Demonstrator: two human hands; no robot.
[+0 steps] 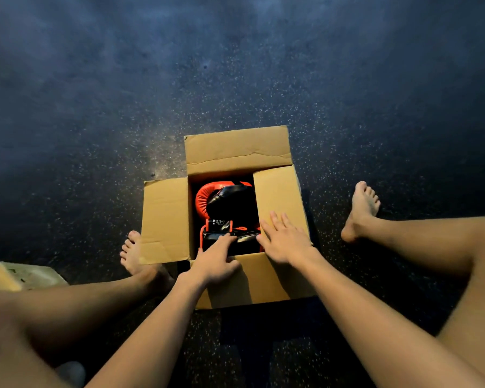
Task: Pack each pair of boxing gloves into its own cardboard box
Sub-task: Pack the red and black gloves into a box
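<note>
An open cardboard box (165,219) stands on the dark floor between my legs. Red and black boxing gloves (224,203) lie inside it, partly hidden by the flaps. My left hand (216,261) reaches over the near flap, its fingers resting on a black glove cuff at the box's near edge. With straight fingers, my right hand (283,242) lies flat on the right flap (277,191), which is folded partway over the opening. The left and far flaps stand open.
My bare feet lie on either side of the box, the left foot (132,253) touching the left flap, the right foot (361,211) apart. Another cardboard piece (17,275) shows at the left edge. Dark speckled floor stretches beyond.
</note>
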